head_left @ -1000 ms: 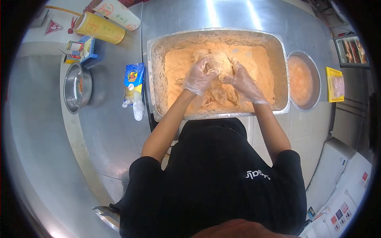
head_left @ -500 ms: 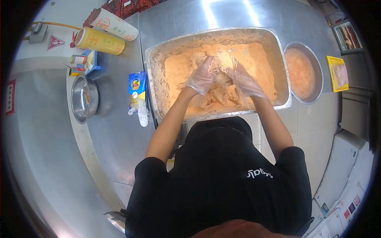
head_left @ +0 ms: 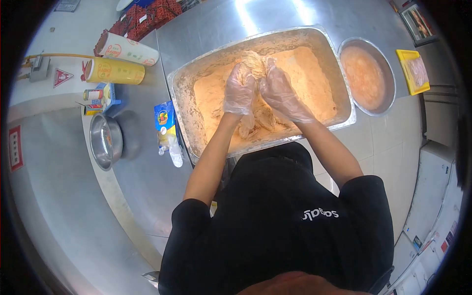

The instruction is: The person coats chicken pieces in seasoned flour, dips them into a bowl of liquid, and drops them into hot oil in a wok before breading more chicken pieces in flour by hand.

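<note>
My left hand and my right hand, both in clear plastic gloves, are closed around a flour-coated piece of meat, probably chicken. They hold it up above a deep metal tray, one hand on each side, and the gloves hide part of it. Pale orange breading flour covers the bottom of the tray. Under my wrists, near the tray's front wall, more coated pieces lie in the flour.
Right of the tray stands a metal bowl of pinkish liquid, then a yellow tray with pale meat. Leftward are a blue-yellow bag, a steel bowl and film rolls. Red crates sit at the back.
Both hands have moved toward the tray's far side, raising the coated piece, which now shows more plainly between the fingers. The head view has shifted and turned slightly.
</note>
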`<move>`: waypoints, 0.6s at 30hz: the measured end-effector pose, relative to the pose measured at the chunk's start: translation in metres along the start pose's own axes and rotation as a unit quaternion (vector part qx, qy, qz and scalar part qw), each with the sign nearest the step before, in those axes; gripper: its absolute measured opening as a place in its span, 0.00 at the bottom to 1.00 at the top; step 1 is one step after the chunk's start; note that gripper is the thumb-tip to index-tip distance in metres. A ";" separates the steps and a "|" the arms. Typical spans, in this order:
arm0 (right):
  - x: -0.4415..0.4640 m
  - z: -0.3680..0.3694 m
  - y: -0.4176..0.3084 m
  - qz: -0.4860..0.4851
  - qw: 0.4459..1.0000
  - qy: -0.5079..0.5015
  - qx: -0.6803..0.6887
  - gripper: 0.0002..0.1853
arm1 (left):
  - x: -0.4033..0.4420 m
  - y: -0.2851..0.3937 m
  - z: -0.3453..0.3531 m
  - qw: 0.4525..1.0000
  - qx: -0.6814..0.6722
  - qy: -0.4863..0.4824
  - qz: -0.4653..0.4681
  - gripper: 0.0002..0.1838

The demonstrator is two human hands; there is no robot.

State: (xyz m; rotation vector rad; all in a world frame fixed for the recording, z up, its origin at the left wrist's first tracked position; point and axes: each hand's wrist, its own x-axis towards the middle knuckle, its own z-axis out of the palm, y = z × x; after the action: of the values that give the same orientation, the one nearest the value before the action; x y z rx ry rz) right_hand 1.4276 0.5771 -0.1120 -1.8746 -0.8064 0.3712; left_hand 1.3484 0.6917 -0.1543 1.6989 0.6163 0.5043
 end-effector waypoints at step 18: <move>0.022 -0.078 -0.009 0.092 0.976 -0.167 -0.101 0.19 | 0.016 0.035 0.002 0.985 0.013 -0.128 -0.115 0.39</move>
State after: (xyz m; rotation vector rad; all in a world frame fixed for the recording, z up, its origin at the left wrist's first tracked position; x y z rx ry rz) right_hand 1.4854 0.5413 -0.0677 -2.1160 -0.9233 0.7610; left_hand 1.3665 0.6952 -0.1204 1.6580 0.6235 0.1115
